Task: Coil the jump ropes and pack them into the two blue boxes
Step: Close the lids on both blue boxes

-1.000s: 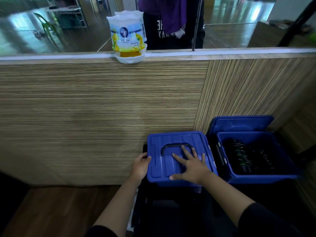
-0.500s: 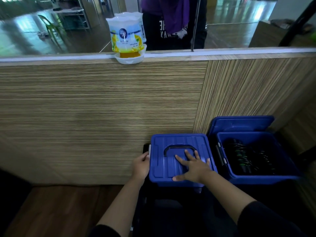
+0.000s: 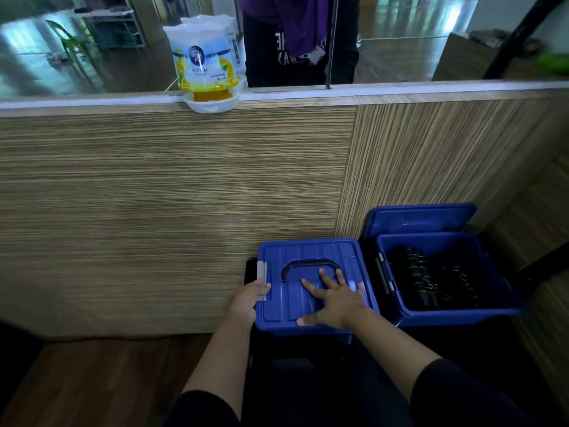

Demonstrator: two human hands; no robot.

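The left blue box (image 3: 308,251) is closed, its lid down and its black handle (image 3: 309,262) lying flat. My right hand (image 3: 334,300) presses flat on the lid with fingers spread. My left hand (image 3: 248,298) grips the box's left side, with the thumb on the grey latch (image 3: 261,272); its fingers are hidden below the edge. The right blue box (image 3: 455,312) stands open, its lid (image 3: 418,217) leaning back against the wall. Coiled black jump ropes (image 3: 421,278) with green marks lie inside it.
Both boxes sit on a dark stand (image 3: 292,365) against a wood-grain partition (image 3: 154,211). An air freshener (image 3: 206,72) stands on the ledge above. A person (image 3: 295,41) stands behind the glass. Wooden floor (image 3: 92,380) lies to the lower left.
My left hand has shifted slightly along the left box's side, and its thumb now sits on the grey latch. My right hand stays flat on the lid.
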